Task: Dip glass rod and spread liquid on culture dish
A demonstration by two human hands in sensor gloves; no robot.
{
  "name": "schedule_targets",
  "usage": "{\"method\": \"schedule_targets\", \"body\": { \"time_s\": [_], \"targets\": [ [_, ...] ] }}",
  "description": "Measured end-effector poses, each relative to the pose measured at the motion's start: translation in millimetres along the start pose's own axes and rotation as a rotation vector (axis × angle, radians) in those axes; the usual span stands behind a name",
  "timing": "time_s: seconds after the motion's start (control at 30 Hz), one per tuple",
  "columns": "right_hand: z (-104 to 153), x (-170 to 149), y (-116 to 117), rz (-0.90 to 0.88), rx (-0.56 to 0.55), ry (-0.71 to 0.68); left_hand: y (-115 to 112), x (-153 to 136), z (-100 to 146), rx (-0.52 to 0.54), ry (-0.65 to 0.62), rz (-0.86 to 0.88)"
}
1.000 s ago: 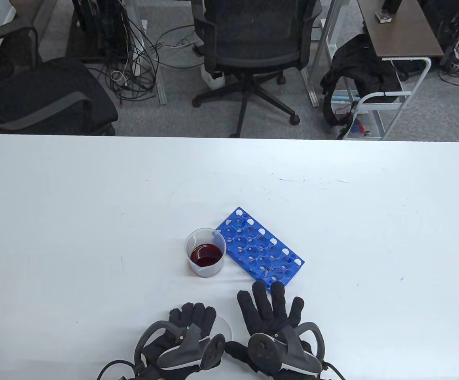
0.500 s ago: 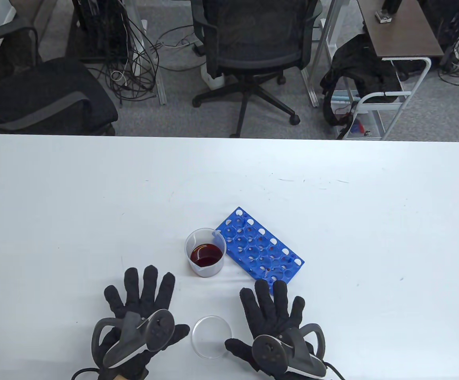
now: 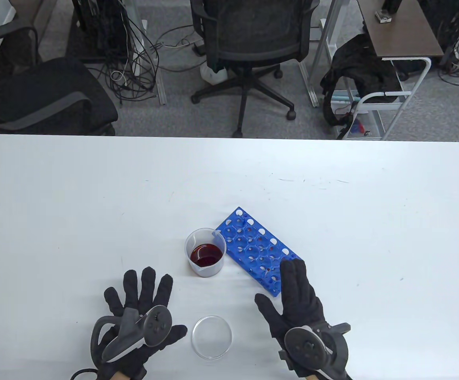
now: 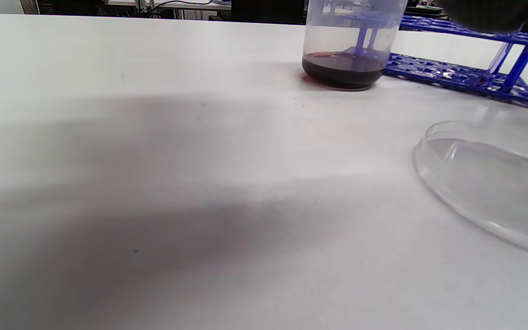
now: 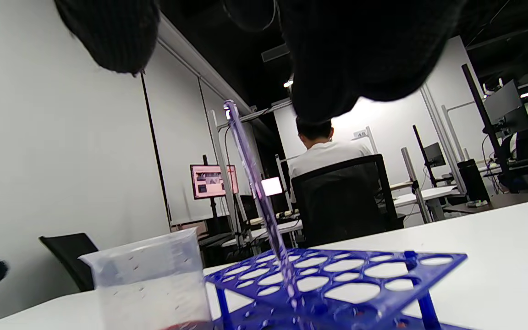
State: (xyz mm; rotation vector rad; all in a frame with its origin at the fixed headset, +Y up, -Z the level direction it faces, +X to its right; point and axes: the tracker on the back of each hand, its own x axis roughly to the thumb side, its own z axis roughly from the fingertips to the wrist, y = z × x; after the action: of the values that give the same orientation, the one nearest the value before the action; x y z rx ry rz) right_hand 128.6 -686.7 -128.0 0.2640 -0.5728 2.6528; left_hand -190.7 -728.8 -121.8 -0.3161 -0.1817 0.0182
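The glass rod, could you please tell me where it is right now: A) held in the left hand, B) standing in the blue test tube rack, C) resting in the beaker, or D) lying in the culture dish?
B: the right wrist view shows the glass rod leaning upright in a hole of the blue test tube rack, untouched.

Left hand (image 3: 140,306) and right hand (image 3: 296,299): black knitted gloves. Each back carried a dark grey tracker (image 3: 150,326) with ring loop and round button face. Bare skin showed at left wrist.
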Motion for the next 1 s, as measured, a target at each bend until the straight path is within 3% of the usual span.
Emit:
{"method": "schedule_targets", "body": {
  "time_s": [0.3,0.53,1.0],
  "targets": [
    [-17.3,-0.7,29.1,0.098,-0.060,-0.017,-0.7,-0.5,0.1,0.001,0.000,0.011],
    [-22.2,4.6,28.5,0.169,-0.059,-0.084,-0.4,2.0,0.8,0.004,-0.012,0.007],
    [-24.4,23.4,-14.8,0.165,-0.137,-0.114,-0.3,3.1,1.5,-0.002,-0.019,0.005]
  ]
}}
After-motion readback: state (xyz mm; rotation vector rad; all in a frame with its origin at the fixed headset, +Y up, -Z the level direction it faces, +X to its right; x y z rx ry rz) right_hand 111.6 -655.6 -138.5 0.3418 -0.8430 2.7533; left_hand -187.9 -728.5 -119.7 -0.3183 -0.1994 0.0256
